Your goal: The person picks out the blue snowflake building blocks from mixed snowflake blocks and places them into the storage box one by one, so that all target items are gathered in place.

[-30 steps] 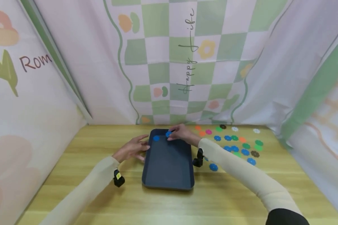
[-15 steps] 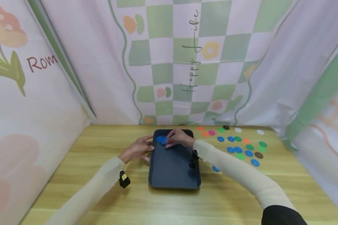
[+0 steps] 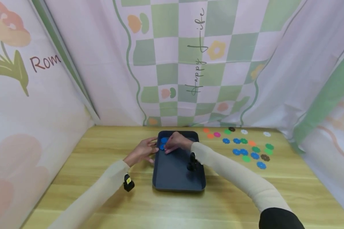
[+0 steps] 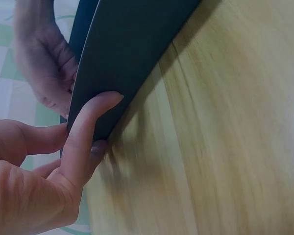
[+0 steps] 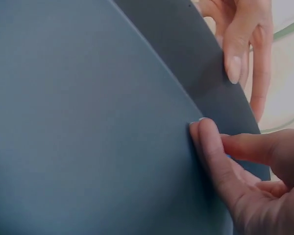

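Observation:
A dark grey rectangular tray [image 3: 179,178] lies on the table. My left hand [image 3: 143,151] is at its left side; in the left wrist view, one finger [image 4: 105,100] of that hand rests against the outer wall, with others by the rim and lower edge. My right hand [image 3: 177,141] reaches inside the tray's far left part, fingertips bunched at a blue flower-shaped disc [image 3: 161,147]. In the right wrist view the fingers [image 5: 210,142] mostly hide that disc. Another blue disc [image 3: 164,140] lies just beyond it, near the far left corner.
Right of the tray, several flower-shaped discs lie scattered on the wooden table [image 3: 232,197]: blue [image 3: 261,165], green [image 3: 269,146], orange [image 3: 251,143], brown [image 3: 265,157], white [image 3: 266,134] and pink [image 3: 217,134]. A patterned curtain [image 3: 166,73] stands behind the table.
My right hand has moved left and nearer with the blue disc, which now lies just below the first one in the tray. My left hand stays by the tray's side. The head view has shifted slightly.

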A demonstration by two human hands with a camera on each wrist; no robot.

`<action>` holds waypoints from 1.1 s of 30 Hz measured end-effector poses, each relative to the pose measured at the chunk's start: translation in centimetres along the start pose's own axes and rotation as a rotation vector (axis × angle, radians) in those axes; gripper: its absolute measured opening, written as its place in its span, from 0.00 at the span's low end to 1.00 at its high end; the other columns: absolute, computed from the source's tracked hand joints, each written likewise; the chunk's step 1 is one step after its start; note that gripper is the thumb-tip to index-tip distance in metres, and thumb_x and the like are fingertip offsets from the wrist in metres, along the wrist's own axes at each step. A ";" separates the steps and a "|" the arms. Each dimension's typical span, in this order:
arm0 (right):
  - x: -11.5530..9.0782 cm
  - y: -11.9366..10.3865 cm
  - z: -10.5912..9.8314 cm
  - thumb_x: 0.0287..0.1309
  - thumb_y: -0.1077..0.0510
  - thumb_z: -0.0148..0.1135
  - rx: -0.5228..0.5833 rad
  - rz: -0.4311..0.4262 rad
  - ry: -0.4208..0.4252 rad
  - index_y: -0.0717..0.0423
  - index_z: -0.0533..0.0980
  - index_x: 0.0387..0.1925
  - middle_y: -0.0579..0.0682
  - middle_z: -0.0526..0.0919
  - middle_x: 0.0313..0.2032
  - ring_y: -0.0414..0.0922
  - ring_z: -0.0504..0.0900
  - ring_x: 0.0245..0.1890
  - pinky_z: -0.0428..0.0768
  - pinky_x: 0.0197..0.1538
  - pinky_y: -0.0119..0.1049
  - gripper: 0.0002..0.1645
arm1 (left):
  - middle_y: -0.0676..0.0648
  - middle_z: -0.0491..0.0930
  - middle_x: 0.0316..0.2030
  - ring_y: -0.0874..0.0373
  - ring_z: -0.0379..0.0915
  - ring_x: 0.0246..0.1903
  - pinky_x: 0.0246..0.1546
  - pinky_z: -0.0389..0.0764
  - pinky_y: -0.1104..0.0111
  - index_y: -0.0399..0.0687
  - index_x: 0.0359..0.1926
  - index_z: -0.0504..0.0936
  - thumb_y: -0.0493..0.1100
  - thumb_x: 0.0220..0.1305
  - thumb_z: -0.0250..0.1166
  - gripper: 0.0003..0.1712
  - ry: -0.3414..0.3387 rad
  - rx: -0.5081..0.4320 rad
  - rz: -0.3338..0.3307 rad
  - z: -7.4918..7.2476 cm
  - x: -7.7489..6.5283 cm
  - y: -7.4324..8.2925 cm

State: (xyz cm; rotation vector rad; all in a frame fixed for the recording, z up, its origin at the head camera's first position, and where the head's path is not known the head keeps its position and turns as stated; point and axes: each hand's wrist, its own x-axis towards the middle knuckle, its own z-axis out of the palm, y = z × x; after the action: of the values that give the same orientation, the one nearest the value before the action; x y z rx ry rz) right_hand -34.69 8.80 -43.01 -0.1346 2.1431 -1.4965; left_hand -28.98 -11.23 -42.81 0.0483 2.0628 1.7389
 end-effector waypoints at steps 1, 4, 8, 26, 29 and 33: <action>0.0 -0.1 0.0 0.61 0.77 0.64 -0.010 0.012 0.004 0.80 0.83 0.40 0.62 0.90 0.30 0.43 0.89 0.23 0.93 0.40 0.39 0.07 | 0.32 0.56 0.79 0.34 0.64 0.73 0.22 0.87 0.68 0.44 0.83 0.54 0.30 0.76 0.57 0.40 0.003 0.002 0.000 0.1 0.0 0.0; 0.0 -0.2 -0.1 0.62 0.75 0.65 -0.042 0.037 0.012 0.78 0.85 0.37 0.58 0.88 0.25 0.43 0.88 0.21 0.92 0.38 0.37 0.05 | 0.31 0.56 0.79 0.34 0.64 0.73 0.22 0.88 0.67 0.44 0.83 0.54 0.30 0.77 0.57 0.40 0.002 0.016 0.002 0.2 0.0 0.0; 0.0 -0.1 -0.4 0.63 0.73 0.67 -0.063 0.047 0.010 0.75 0.86 0.35 0.55 0.88 0.23 0.42 0.88 0.21 0.92 0.36 0.36 0.05 | 0.31 0.56 0.79 0.34 0.64 0.73 0.23 0.89 0.66 0.44 0.83 0.53 0.30 0.77 0.57 0.40 0.000 0.028 0.001 0.5 0.1 0.1; -2.3 0.5 -5.1 0.77 0.66 0.54 -0.189 -0.324 0.026 0.77 0.74 0.58 0.75 0.84 0.50 0.68 0.87 0.45 0.93 0.43 0.52 0.17 | 0.28 0.53 0.79 0.32 0.61 0.74 0.23 0.90 0.63 0.39 0.83 0.51 0.28 0.76 0.56 0.41 0.001 0.055 0.005 0.0 -0.2 -0.4; -2.6 1.7 -7.1 0.78 0.66 0.54 -0.146 -0.403 0.061 0.78 0.73 0.58 0.77 0.82 0.51 0.70 0.85 0.47 0.92 0.45 0.55 0.17 | 0.27 0.53 0.79 0.31 0.61 0.73 0.22 0.89 0.65 0.38 0.83 0.51 0.28 0.76 0.56 0.40 -0.001 0.062 0.018 -0.1 -0.3 -0.4; -3.5 3.1 -10.1 0.78 0.64 0.55 -0.137 -0.465 0.133 0.77 0.72 0.60 0.79 0.80 0.54 0.71 0.84 0.50 0.91 0.49 0.56 0.19 | 0.27 0.53 0.79 0.31 0.62 0.73 0.23 0.89 0.66 0.38 0.83 0.51 0.28 0.76 0.57 0.40 -0.009 0.064 0.031 0.1 -0.3 -0.2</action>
State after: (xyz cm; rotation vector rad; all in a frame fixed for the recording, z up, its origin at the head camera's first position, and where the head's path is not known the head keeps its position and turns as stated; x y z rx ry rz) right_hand -35.72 19.80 -42.03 -0.6364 2.4361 -1.6391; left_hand -28.67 -11.23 -42.90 0.1081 2.1213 1.6873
